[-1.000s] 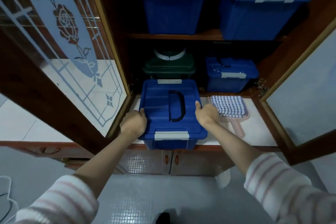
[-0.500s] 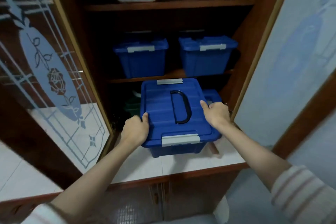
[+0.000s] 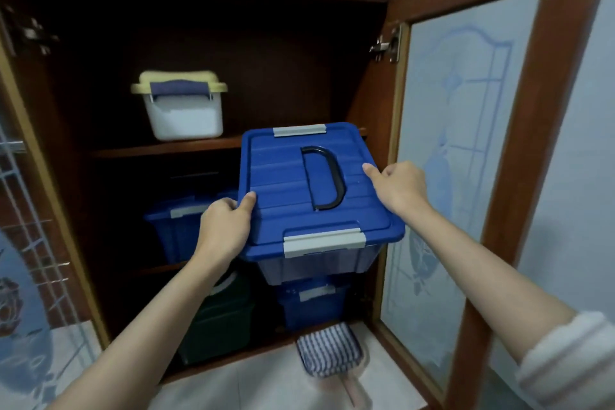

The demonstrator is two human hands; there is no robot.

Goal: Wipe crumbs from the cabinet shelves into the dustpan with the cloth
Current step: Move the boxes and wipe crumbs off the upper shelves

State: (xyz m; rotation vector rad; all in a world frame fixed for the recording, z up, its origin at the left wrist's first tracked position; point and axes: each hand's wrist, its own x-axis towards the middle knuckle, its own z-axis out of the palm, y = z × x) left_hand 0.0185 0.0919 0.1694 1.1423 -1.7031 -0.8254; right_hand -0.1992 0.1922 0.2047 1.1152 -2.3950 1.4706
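I hold a blue lidded storage box (image 3: 293, 183) with a black handle up in the air, level with the upper shelf (image 3: 173, 145) of the open cabinet. My left hand (image 3: 224, 226) grips its left rim with the thumb on the lid. My right hand (image 3: 397, 185) grips the right rim the same way. Down on the white tiled counter (image 3: 266, 383) lies the striped cloth (image 3: 327, 348), folded inside the pink dustpan (image 3: 351, 386).
A white box with a yellow lid (image 3: 183, 106) stands on the upper shelf. Another blue box (image 3: 179, 226) sits on the middle shelf, a green bin (image 3: 219, 319) and a small blue box (image 3: 312, 303) at the bottom. Glass doors (image 3: 446, 176) stand open on both sides.
Both hands have lifted the blue box from the counter up to the height of the upper shelf and a little to the right. My view has tilted upward.
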